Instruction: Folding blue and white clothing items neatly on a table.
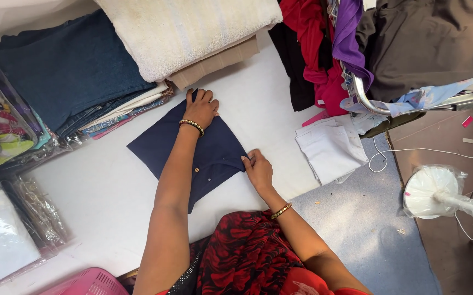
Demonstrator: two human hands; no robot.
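A: Where's the navy shirt [214, 147]?
B: Folded flat on the white sheet [105, 191], under both hands.
A: The hands?
B: Left hand [201, 107] presses its far corner, fingers loosely spread; right hand [258, 170] pinches the near edge.
A: Around them?
B: Towel [182, 30] beyond the left; white cloth [332, 148] right of the right.

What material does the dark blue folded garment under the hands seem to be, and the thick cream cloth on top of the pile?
The dark blue folded garment looks like thin woven cloth, probably cotton: matte, lying flat, with small buttons. The thick cream cloth looks like terry towelling: fuzzy, bulky, with woven stripes.
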